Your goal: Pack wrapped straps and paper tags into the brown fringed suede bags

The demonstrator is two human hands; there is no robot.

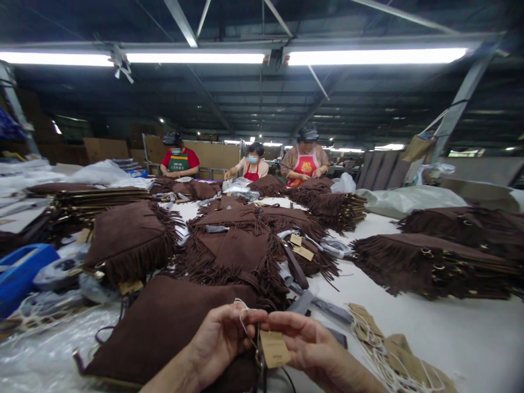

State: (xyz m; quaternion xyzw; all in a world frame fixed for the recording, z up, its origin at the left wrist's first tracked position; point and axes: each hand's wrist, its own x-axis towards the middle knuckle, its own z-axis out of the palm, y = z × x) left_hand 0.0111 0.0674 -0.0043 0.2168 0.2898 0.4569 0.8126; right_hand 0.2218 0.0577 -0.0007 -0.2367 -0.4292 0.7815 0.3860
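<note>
My left hand and my right hand meet at the bottom centre, over a brown suede bag lying flat on the white table. Both pinch a thin white string that carries a small kraft paper tag, hanging between the fingers. The string seems to loop at the bag's metal hardware, partly hidden by my fingers. A heap of fringed brown bags lies just beyond.
Loose kraft tags with strings lie at the right. Stacks of fringed bags fill the right and left sides. A blue bin and plastic wrap sit at the left. Three aproned people work at the far end.
</note>
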